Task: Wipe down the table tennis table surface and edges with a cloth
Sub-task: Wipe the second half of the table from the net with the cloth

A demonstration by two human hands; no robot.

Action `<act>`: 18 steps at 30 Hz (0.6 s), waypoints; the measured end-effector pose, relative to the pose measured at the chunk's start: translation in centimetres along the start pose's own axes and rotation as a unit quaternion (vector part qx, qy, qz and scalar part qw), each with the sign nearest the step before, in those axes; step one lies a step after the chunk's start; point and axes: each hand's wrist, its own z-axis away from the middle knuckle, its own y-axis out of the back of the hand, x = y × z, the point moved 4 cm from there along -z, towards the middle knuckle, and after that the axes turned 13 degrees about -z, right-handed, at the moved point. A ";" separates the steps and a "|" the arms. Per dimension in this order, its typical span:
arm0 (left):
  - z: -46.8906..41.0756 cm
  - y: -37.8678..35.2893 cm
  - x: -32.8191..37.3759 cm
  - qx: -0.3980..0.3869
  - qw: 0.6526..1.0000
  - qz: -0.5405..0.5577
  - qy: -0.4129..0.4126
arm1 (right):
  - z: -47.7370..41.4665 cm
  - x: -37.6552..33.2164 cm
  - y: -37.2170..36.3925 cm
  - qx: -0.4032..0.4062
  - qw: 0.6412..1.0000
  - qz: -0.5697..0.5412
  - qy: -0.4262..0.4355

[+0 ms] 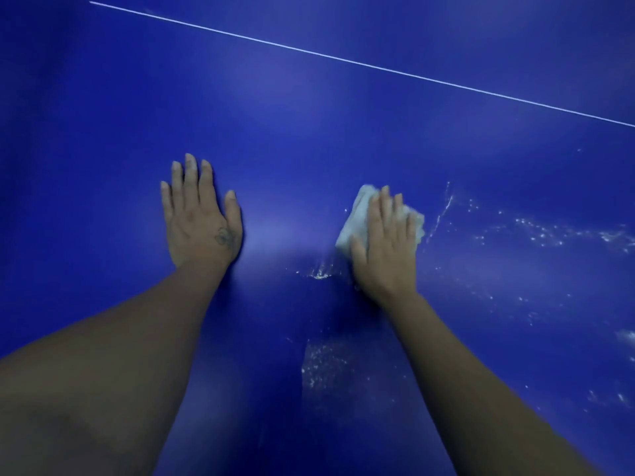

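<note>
Cloth [357,214] mostly hidden under right hand [386,245]; forearms cut off.

1. Hands: two counted, one left hand [201,221] and one right hand [386,249].
2. Cloth [357,207]: one, pale.
3. Table [309,115]: one blue surface.
4. White line [360,63]: one seen on the surface.
5. Pale specks [549,231]: too many to count, lay in several scattered patches.

Open blue table [309,115] all round.
Flat left hand [201,221] blocking left, right hand [385,242] atop cloth [357,207] blocking right; open lane between, more room far.
</note>
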 end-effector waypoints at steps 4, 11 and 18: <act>4.9 -0.2 -1.1 -0.022 0.999 -0.039 -0.029 | 3.0 0.5 -0.5 -0.033 0.998 -0.002 0.059; 8.6 -1.5 -1.9 -0.008 0.999 -0.041 -0.005 | -10.9 3.2 2.0 0.066 0.994 -0.006 -0.090; 8.8 -1.2 -1.7 0.007 1.000 -0.028 -0.004 | -16.0 -1.4 1.0 0.059 0.998 0.020 -0.023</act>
